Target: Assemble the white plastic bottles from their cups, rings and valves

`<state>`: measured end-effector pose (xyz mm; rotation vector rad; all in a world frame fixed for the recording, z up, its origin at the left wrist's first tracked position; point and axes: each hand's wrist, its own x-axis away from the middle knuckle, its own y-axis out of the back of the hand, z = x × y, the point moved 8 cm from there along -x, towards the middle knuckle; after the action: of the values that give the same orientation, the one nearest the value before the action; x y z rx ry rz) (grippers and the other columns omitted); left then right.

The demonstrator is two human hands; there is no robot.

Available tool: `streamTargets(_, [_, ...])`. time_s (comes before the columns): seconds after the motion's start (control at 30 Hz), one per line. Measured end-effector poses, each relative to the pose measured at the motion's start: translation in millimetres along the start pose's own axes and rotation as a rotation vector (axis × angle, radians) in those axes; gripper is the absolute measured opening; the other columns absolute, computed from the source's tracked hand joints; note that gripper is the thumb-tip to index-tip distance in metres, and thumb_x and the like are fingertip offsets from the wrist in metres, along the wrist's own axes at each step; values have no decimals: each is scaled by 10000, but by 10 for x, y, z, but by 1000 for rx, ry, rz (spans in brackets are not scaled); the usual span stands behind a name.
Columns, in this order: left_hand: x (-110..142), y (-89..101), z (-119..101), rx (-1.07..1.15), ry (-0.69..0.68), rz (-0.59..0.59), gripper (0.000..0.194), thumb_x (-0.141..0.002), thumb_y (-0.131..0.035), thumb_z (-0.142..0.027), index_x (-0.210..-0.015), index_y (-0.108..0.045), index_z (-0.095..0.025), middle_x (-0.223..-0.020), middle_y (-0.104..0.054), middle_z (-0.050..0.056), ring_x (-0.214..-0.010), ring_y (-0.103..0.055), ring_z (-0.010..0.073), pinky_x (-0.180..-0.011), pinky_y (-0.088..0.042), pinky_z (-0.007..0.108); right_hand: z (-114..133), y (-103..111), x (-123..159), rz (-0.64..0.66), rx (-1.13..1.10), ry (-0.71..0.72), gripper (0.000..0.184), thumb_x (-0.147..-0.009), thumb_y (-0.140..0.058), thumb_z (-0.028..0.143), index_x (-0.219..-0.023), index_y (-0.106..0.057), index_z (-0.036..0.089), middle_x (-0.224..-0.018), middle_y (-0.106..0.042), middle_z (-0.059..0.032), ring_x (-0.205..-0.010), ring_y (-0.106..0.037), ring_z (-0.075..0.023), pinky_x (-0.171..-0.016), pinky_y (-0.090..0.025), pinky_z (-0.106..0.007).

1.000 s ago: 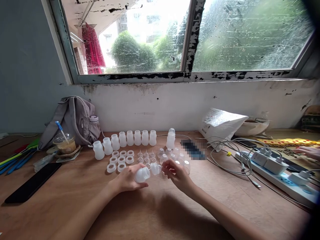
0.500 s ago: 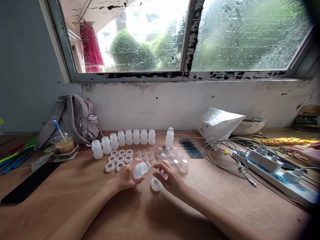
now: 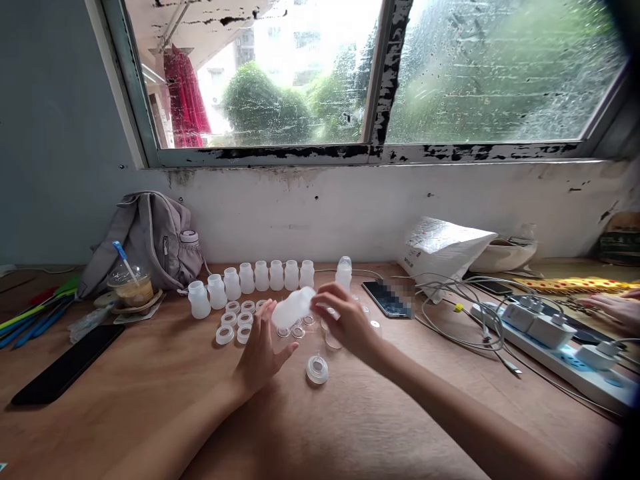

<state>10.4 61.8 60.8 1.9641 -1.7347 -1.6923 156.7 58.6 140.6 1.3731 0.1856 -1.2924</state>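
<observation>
A small white baby bottle (image 3: 293, 308), tilted and a little blurred, is up off the table between my hands. My right hand (image 3: 347, 323) pinches it at its right end. At its left end is my left hand (image 3: 260, 353), thumb spread away; whether its fingertips touch the bottle I cannot tell. Below, a white ring with a clear teat (image 3: 317, 370) lies on the table. White collar rings (image 3: 225, 334) stand in rows left of my hands, and clear teats (image 3: 298, 331) lie behind them. Clear caps (image 3: 334, 340) are partly hidden by my right hand.
Several open white bottles (image 3: 233, 284) form a row at the back, with one capped bottle (image 3: 343, 272) right of them. A drink cup (image 3: 131, 285), backpack (image 3: 150, 233) and black case (image 3: 67, 365) are left. Right are a phone (image 3: 383, 298), cables, a power strip (image 3: 555, 353) and another person's hand (image 3: 615, 308).
The bottle has risen and turned, passing from my left hand's grip to my right hand's. My left fingers have opened. My right hand has moved up, uncovering the ring with the teat.
</observation>
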Motion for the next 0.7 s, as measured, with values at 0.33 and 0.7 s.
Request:
streamTargets(0.33, [181, -433, -160, -26, -150, 443, 511, -772, -497, -492, -1204, -427, -229, -1278, -385, 95, -1235, -259, 298, -1000, -275, 485, -1132, 142, -442, 118, 695, -128, 202, -858, -424, 190, -875, -624, 176, -943, -602, -79, -897, -456, -208, -812, -308, -307])
streamTargets(0.7, [262, -519, -253, -40, -179, 518, 294, -805, -493, -406, -1044, -516, -237, -1246, -417, 65, -1230, -275, 246, -1002, -276, 434, -1664, -547, -578, 371, 860, -109, 220, -786, -445, 73, -786, -658, 128, -809, -646, -129, -886, -459, -238, -847, -235, -336])
